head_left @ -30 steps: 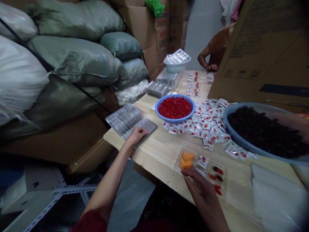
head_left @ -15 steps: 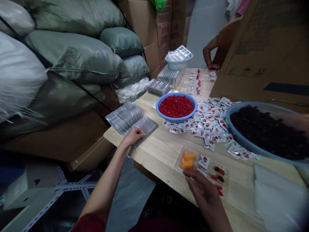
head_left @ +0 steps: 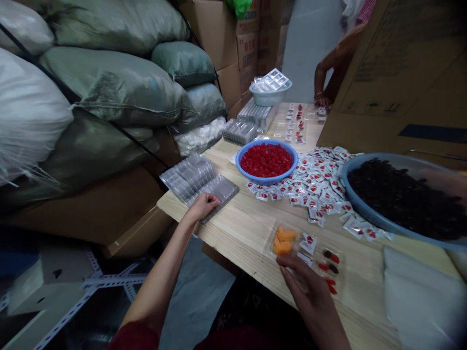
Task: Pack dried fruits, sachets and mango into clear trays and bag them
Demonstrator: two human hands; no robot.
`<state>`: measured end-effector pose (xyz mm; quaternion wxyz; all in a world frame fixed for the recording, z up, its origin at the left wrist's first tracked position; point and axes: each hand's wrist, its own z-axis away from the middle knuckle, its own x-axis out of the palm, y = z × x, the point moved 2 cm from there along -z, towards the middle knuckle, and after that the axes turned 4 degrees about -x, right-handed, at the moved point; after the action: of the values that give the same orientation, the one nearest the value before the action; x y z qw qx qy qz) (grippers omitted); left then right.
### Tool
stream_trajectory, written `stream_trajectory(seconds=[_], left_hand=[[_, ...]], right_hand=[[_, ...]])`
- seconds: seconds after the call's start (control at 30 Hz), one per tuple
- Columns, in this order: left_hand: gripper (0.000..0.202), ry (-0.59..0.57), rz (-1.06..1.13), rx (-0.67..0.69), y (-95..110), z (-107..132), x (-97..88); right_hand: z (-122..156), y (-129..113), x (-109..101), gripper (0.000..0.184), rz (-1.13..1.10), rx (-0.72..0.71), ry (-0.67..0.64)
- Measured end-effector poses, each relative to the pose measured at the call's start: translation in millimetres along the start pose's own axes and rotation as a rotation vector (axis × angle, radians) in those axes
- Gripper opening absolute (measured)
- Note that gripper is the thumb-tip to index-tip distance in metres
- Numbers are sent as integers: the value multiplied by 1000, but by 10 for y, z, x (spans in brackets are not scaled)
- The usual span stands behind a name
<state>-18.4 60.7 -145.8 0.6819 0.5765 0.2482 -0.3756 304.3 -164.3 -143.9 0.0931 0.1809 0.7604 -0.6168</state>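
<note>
My left hand (head_left: 205,205) is closed at the near edge of a low stack of clear plastic trays (head_left: 223,187), its thumb and fingers pinched on the top one. More clear trays (head_left: 189,176) lean fanned out just behind it. My right hand (head_left: 310,282) pinches the near edge of a filled clear plastic tray (head_left: 316,245) lying on the table. Orange pieces (head_left: 283,240) sit in its left compartment, printed white sachets (head_left: 308,243) in the middle, and red and dark pieces (head_left: 330,262) at the right. My palm and fingers hide part of that tray.
Past the hands stand a blue bowl of red pieces (head_left: 292,170), a heap of printed sachets (head_left: 316,184) and a large tub of dark pieces (head_left: 347,194). A plastic sheet (head_left: 419,296) lies right. A big carton (head_left: 397,97) partly hides a co-worker's arm (head_left: 323,80). Sacks (head_left: 120,92) line the left.
The co-worker's forearm at the back has shifted a little to the right. Both my hands and the trays stay practically where they were.
</note>
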Motion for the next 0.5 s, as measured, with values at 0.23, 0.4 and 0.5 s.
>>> stream_trajectory(seconds=[0.23,0.4,0.5], left_hand=[[18,61,-348,41,294,119,-17],[17,-23,-493,86,410,122,-93],[17,-36,-544,108,429,102,-99]], right_hand=[[-5,-24,-12,23,9,-31,-2],[-9,-12,23,24,24,-47,-6],[-32,22,90,23,29,-85,3]])
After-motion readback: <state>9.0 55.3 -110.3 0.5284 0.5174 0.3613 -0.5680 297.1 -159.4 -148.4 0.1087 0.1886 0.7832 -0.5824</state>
